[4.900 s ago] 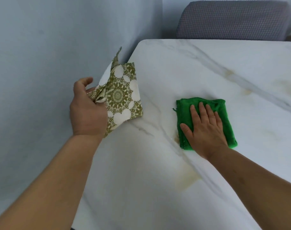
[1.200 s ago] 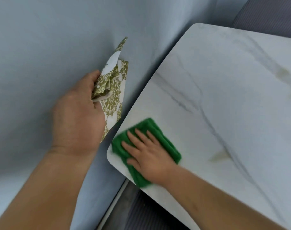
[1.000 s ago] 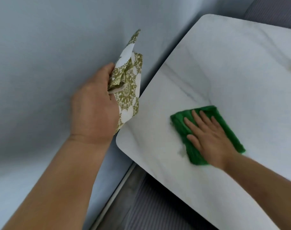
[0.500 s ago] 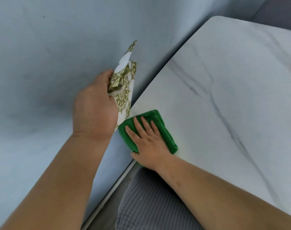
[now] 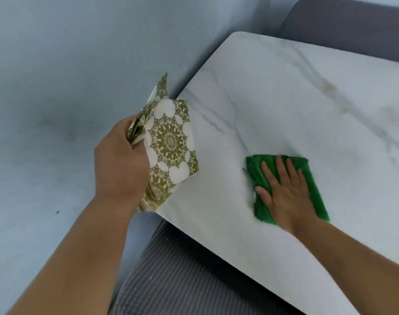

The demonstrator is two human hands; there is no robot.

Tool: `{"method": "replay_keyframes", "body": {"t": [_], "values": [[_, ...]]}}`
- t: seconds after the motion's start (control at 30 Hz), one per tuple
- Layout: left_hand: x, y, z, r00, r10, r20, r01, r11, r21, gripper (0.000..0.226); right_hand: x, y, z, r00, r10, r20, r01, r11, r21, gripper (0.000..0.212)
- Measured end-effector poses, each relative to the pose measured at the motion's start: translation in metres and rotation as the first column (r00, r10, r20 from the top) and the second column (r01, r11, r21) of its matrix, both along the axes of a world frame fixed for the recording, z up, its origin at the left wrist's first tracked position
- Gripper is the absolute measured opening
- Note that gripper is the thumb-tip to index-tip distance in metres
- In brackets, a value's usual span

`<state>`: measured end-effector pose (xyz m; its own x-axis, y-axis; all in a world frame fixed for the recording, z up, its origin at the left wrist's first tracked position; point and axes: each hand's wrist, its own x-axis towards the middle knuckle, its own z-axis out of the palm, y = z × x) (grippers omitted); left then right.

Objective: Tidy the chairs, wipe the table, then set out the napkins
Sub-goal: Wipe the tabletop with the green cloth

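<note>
Right hand point(image 5: 287, 192), fingers flat, presses cloth point(image 5: 254, 169) on table point(image 5: 285, 98), centre-right of frame. Left hand point(image 5: 121, 164) grips napkins point(image 5: 169, 142) at centre, overhanging table's left edge. Risk: napkins brushing wiped (possibly damp) top; cloth swept off near edge onto chair point(image 5: 182, 280), bottom. Open room upper right; wall point(image 5: 57, 87) crowds left.

left hand point(image 5: 121, 160): grips patterned napkins point(image 5: 171, 144) above table's left edge
right hand point(image 5: 285, 194): flat on green cloth point(image 5: 316, 196)
table point(image 5: 285, 105): white marble
chair point(image 5: 184, 285): grey, below near edge
</note>
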<state>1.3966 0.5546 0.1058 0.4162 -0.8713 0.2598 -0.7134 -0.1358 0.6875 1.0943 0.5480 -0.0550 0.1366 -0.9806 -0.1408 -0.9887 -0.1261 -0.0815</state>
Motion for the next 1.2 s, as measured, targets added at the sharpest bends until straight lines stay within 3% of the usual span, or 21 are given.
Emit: {"method": "replay_keyframes", "body": {"t": [0.13, 0.23, 0.3, 0.4, 0.5, 0.57, 0.63, 0.7, 0.77, 0.87, 1.0, 1.07, 1.13, 1.2], "values": [[0.003, -0.014, -0.013, 0.998, -0.004, 0.067, 0.007, 0.999, -0.042, 0.036, 0.053, -0.08, 0.002, 0.972, -0.216, 0.09, 0.217, 0.976, -0.005, 0.066], [0.012, -0.026, -0.015, 0.996, 0.008, 0.094, 0.001, 0.996, -0.095, 0.037, 0.122, -0.06, 0.002, 0.979, 0.068, 0.191, -0.066, 0.998, -0.018, 0.064], [0.013, -0.037, -0.016, 0.997, 0.011, 0.083, -0.004, 0.996, -0.091, 0.037, 0.139, -0.01, 0.004, 0.924, 0.291, 0.246, -0.295, 0.955, -0.023, 0.061], [0.013, -0.047, -0.02, 0.999, -0.02, 0.038, 0.022, 0.998, -0.061, 0.039, 0.103, 0.039, 0.007, 0.887, 0.39, 0.247, -0.395, 0.918, -0.03, 0.057], [0.021, -0.054, -0.029, 0.998, -0.065, 0.013, 0.065, 0.996, -0.059, 0.037, 0.046, -0.001, 0.005, 0.958, 0.258, 0.121, -0.254, 0.966, -0.048, 0.062], [0.029, -0.054, -0.035, 0.996, -0.089, 0.004, 0.089, 0.994, -0.062, 0.039, 0.026, -0.06, 0.003, 0.998, 0.046, 0.051, -0.045, 0.999, -0.025, 0.068], [0.036, -0.051, -0.039, 0.992, -0.128, 0.007, 0.129, 0.989, -0.067, 0.04, 0.03, -0.119, -0.002, 0.984, -0.176, 0.033, 0.177, 0.984, -0.032, 0.068], [0.042, -0.048, -0.041, 0.992, -0.126, 0.022, 0.128, 0.988, -0.086, 0.041, 0.057, -0.161, -0.003, 0.957, -0.281, 0.076, 0.284, 0.958, -0.034, 0.066], [0.041, -0.05, -0.039, 0.993, -0.119, 0.011, 0.119, 0.987, -0.111, 0.04, 0.102, -0.17, -0.003, 0.971, -0.205, 0.125, 0.211, 0.977, -0.036, 0.063], [0.035, -0.053, -0.027, 0.993, -0.112, -0.038, 0.104, 0.981, -0.162, 0.039, 0.155, -0.101, 0.006, 0.976, 0.133, 0.172, -0.123, 0.99, -0.066, 0.06], [0.018, -0.064, -0.026, 0.986, -0.08, -0.148, 0.054, 0.984, -0.172, 0.032, 0.098, 0.041, 0.001, 0.931, 0.321, 0.175, -0.323, 0.946, -0.016, 0.057], [0.014, -0.074, -0.03, 0.944, -0.02, -0.329, -0.022, 0.992, -0.123, 0.023, 0.037, 0.043, 0.006, 0.963, 0.252, 0.096, -0.252, 0.968, -0.015, 0.061], [0.006, -0.082, -0.045, 0.868, 0.043, -0.495, -0.058, 0.998, -0.013, 0.019, -0.006, 0.001, 0.01, 0.999, 0.04, 0.028, -0.039, 0.999, -0.025, 0.07], [-0.006, -0.083, -0.064, 0.866, 0.074, -0.495, -0.031, 0.995, 0.094, 0.024, -0.016, -0.052, 0.008, 0.976, -0.219, 0.001, 0.219, 0.975, -0.028, 0.072]]}}
